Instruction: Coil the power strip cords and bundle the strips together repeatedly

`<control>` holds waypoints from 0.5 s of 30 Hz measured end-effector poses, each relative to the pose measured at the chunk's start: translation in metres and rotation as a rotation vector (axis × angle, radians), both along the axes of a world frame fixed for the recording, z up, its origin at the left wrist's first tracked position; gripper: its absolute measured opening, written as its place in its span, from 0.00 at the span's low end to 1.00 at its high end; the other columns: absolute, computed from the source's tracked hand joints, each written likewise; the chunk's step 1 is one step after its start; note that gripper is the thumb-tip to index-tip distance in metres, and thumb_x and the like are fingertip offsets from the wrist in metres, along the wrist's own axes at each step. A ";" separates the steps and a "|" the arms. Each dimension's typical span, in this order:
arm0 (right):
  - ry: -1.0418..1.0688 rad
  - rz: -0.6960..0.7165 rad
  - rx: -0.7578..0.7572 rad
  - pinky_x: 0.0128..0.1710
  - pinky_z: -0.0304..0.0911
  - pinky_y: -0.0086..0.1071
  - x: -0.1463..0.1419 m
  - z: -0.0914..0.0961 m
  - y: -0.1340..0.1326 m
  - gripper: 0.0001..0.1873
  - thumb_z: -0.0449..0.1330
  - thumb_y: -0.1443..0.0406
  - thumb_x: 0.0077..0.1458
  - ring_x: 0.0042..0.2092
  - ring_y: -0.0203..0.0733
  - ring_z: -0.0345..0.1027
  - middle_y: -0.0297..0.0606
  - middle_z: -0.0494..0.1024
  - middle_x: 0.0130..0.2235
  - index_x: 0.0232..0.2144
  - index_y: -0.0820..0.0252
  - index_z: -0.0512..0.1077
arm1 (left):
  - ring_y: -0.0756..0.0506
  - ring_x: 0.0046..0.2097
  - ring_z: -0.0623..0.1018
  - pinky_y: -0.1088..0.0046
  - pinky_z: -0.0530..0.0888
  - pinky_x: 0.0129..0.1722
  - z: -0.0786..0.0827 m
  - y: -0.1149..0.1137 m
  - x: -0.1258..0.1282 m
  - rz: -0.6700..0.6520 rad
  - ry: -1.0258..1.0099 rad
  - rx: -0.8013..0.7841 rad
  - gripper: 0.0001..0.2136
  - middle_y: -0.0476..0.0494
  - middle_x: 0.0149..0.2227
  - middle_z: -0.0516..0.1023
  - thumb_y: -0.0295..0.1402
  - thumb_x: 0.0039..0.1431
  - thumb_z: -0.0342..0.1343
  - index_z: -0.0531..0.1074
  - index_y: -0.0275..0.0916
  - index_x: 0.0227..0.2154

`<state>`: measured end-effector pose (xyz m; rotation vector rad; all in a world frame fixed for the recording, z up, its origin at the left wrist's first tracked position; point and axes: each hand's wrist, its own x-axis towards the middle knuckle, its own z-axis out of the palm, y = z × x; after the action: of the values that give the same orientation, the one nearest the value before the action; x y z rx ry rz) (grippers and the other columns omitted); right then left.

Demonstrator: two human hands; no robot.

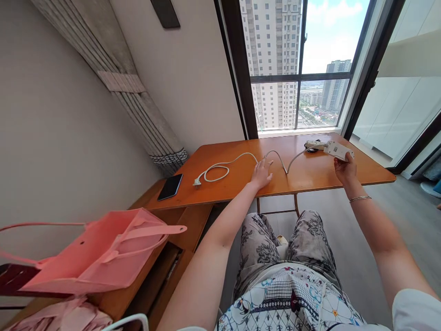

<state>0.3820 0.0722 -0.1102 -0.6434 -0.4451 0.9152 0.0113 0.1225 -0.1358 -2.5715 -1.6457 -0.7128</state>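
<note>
A white, slab-shaped power strip is held at about two o'clock on the orange-brown counter, a small dark printed patch on its face and its far end slanting toward four. From its ten o'clock end runs a white cord, dipping to a sharp bend, rising in a hump, then partly hidden near the middle. It arches again toward nine, makes one loose loop on the wood, and ends in a white plug, unconnected, prongs toward six.
</note>
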 end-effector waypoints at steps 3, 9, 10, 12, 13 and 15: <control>0.033 0.033 -0.036 0.21 0.65 0.21 0.004 0.005 -0.002 0.11 0.58 0.58 0.60 0.24 0.30 0.67 0.32 0.76 0.30 0.39 0.60 0.72 | 0.30 0.73 0.46 0.46 0.47 0.70 -0.005 0.014 -0.006 0.119 -0.077 -0.166 0.26 0.38 0.74 0.43 0.38 0.60 0.57 0.67 0.41 0.62; 0.092 0.016 -0.198 0.14 0.51 0.19 0.038 0.001 -0.003 0.23 0.54 0.45 0.60 0.21 0.28 0.62 0.31 0.74 0.28 0.39 0.58 0.70 | 0.32 0.71 0.56 0.55 0.57 0.68 -0.017 0.036 -0.031 0.123 -0.155 -0.311 0.25 0.30 0.71 0.53 0.39 0.60 0.56 0.70 0.35 0.59; 0.105 -0.001 -0.242 0.14 0.52 0.19 0.043 -0.001 -0.001 0.23 0.54 0.45 0.61 0.21 0.28 0.63 0.31 0.74 0.28 0.39 0.57 0.70 | 0.34 0.71 0.56 0.57 0.57 0.68 -0.020 0.037 -0.030 0.102 -0.161 -0.302 0.25 0.30 0.71 0.54 0.39 0.59 0.57 0.71 0.34 0.58; 0.104 -0.042 -0.340 0.14 0.55 0.19 0.051 -0.007 0.004 0.19 0.55 0.48 0.62 0.21 0.29 0.65 0.30 0.73 0.28 0.39 0.56 0.68 | 0.35 0.71 0.58 0.60 0.58 0.68 -0.024 0.041 -0.026 0.068 -0.180 -0.279 0.25 0.31 0.70 0.56 0.38 0.58 0.58 0.72 0.33 0.57; 0.078 -0.063 -0.384 0.14 0.56 0.19 0.054 -0.009 0.007 0.15 0.56 0.51 0.63 0.22 0.30 0.66 0.29 0.73 0.28 0.39 0.56 0.67 | 0.35 0.70 0.59 0.61 0.58 0.68 -0.025 0.044 -0.024 0.058 -0.192 -0.265 0.25 0.30 0.69 0.58 0.38 0.57 0.59 0.72 0.33 0.56; -0.016 -0.096 -0.431 0.14 0.57 0.19 0.059 -0.014 0.014 0.10 0.57 0.56 0.64 0.22 0.30 0.67 0.29 0.73 0.28 0.39 0.55 0.66 | 0.34 0.68 0.62 0.60 0.60 0.67 -0.028 0.049 -0.021 0.054 -0.219 -0.232 0.24 0.29 0.68 0.61 0.37 0.56 0.60 0.73 0.32 0.54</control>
<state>0.4411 0.0862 -0.1244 -1.0560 -0.2281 0.9217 -0.0098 0.1719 -0.1637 -2.6706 -1.9621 -0.8763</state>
